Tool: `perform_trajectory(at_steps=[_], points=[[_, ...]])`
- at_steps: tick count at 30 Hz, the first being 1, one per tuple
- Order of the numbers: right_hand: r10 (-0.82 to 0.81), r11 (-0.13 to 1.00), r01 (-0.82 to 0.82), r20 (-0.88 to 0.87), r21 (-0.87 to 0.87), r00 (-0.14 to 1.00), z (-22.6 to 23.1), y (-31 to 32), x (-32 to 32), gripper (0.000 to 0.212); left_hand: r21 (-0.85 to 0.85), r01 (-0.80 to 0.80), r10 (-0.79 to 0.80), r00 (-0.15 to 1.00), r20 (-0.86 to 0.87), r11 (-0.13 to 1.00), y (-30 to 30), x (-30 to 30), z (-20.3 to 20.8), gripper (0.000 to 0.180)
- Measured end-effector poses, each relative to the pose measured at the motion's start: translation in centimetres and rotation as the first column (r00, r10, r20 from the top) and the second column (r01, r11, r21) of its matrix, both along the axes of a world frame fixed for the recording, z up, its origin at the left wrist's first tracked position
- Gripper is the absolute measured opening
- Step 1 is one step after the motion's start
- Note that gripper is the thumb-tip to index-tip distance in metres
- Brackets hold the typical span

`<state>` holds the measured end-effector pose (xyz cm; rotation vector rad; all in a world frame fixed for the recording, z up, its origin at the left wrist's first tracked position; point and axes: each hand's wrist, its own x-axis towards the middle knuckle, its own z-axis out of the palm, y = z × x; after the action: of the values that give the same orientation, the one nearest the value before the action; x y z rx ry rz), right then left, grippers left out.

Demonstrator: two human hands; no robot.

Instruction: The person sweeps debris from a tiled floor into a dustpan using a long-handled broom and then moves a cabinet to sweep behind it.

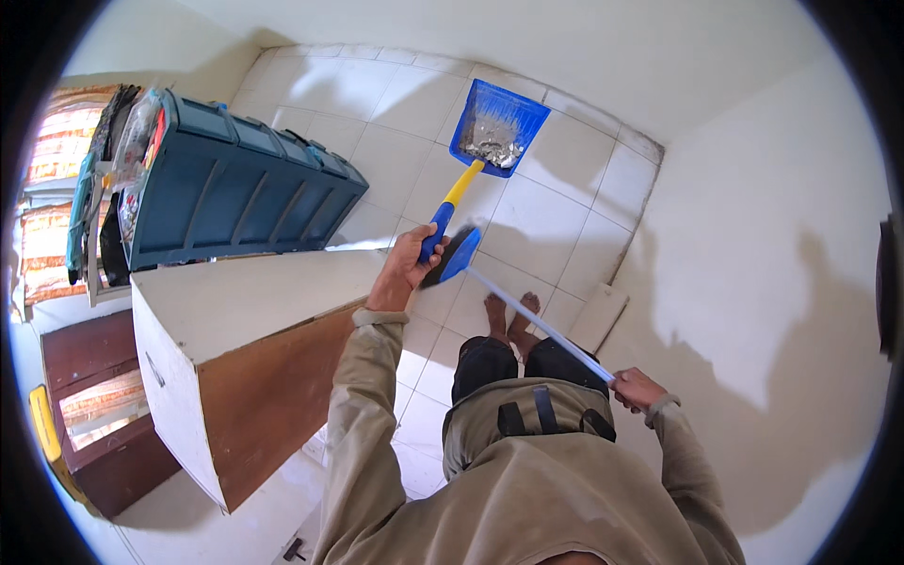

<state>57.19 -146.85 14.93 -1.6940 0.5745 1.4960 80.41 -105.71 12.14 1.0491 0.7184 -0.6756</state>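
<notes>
My left hand (414, 256) is closed round the blue end of the handle of a dustpan (486, 111). The handle is yellow nearer the blue pan, and grey dust and pale debris (493, 143) lie inside it. At the lower right, my right hand (637, 389) grips the pale stick of a broom (541, 323). Its blue head (461, 252) with dark bristles is close beside my left hand, below the dustpan's handle. Whether the bristles touch the floor I cannot tell.
White tiles cover the floor (419, 99), with walls at the far side and right. A teal plastic drawer unit (254, 184) stands at the left. Nearer is a white and brown wooden cabinet (273, 414). A dark red wooden piece (89, 363) is at the far left.
</notes>
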Motion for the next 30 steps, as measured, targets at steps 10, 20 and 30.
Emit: perform_trajectory(at_steps=[10, 20, 30], points=[[0.715, 0.674, -0.708, 0.431, -0.211, 0.551, -11.9, 10.9, 3.9, 0.028, 0.031, -0.059, 0.060, 0.997, -0.052, 0.998, 1.8, -0.9, 3.2, 0.032], [0.871, 0.480, -0.647, 0.409, -0.592, 0.271, -17.2, 2.2, 10.0, 0.016, -0.121, -0.215, 0.205, 0.975, -0.084, 0.969, 5.4, -2.0, 3.3, 0.030], [0.743, 0.574, -0.327, 0.310, -0.751, 0.593, -3.2, -3.7, 12.4, 0.019, -0.088, -0.191, 0.192, 0.981, 0.007, 0.978, 7.0, -1.1, 1.5, 0.025]])
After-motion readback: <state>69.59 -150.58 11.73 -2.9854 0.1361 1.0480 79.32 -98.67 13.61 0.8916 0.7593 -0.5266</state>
